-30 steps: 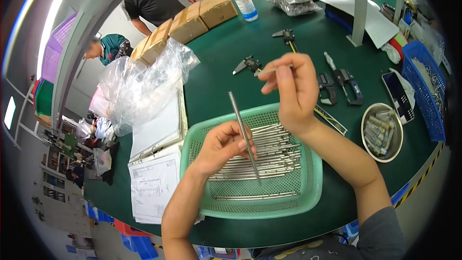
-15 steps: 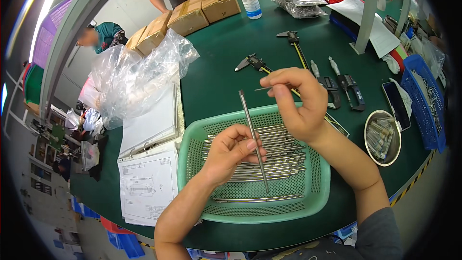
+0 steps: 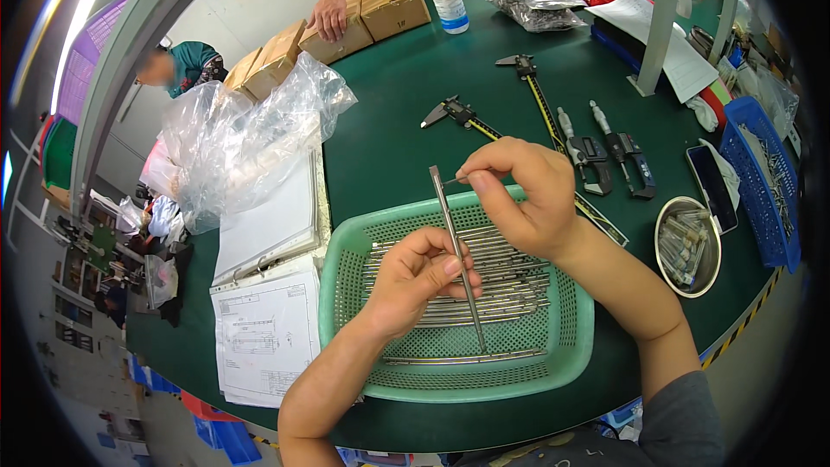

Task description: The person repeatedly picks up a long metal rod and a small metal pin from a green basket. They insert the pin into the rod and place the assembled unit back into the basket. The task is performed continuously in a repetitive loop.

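Note:
My left hand (image 3: 413,281) pinches a long thin metal rod (image 3: 456,258) and holds it slanted over a green mesh basket (image 3: 346,294) full of several like rods. Just beyond the rod's upper tip, my right hand (image 3: 523,195) grips a small thin metal pin (image 3: 451,181) between thumb and fingers, its point right next to the rod's end. Both forearms come up from the lower edge.
Left of the basket lie paper drawings (image 3: 255,329) and a crumpled clear plastic bag (image 3: 233,143). Calipers (image 3: 458,114) and micrometers (image 3: 605,151) lie beyond. A metal bowl of parts (image 3: 687,246) and a blue crate (image 3: 765,182) sit right. Another person's hand (image 3: 328,13) rests on cardboard boxes.
The view has shifted slightly. My right hand has brought the small pin closer to the rod's upper end; my left hand keeps holding the rod over the basket.

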Tool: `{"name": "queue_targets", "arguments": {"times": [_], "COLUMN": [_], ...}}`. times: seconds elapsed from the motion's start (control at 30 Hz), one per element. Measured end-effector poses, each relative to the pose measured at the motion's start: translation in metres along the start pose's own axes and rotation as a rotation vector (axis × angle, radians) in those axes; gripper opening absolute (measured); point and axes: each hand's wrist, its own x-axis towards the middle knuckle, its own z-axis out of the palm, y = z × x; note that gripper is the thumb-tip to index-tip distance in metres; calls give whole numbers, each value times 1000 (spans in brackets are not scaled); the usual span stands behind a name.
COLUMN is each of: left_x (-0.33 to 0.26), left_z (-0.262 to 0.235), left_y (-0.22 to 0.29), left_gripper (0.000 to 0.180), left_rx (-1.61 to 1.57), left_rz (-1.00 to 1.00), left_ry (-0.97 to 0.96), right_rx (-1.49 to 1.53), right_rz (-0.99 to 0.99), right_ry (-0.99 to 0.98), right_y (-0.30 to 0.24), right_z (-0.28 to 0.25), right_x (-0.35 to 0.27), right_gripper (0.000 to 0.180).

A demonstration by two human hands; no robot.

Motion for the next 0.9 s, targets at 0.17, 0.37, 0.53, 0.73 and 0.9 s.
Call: {"name": "queue_targets", "arguments": {"times": [0.17, 0.37, 0.53, 0.73, 0.9], "left_x": [0, 1, 1, -2, -1], "left_z": [-1, -1, -3, -4, 0], "left_y": [-1, -2, -3, -1, 0], "left_gripper": [17, 17, 16, 15, 15], "left_rx": [-14, 2, 21, 77, 51], "left_rz": [9, 20, 59, 61, 98], "left_ry": [1, 11, 47, 52, 51], "right_rx": [13, -82, -73, -87, -145], "right_rz": [-10, -56, -30, -43, -75], "right_ry": [17, -19, -30, -115, -30], "right_y": [-2, -1, -4, -4, -7], "right_z": [0, -1, 0, -1, -3], "right_x": [1, 1, 2, 2, 3], "right_gripper": [8, 9, 7, 6, 6]}}
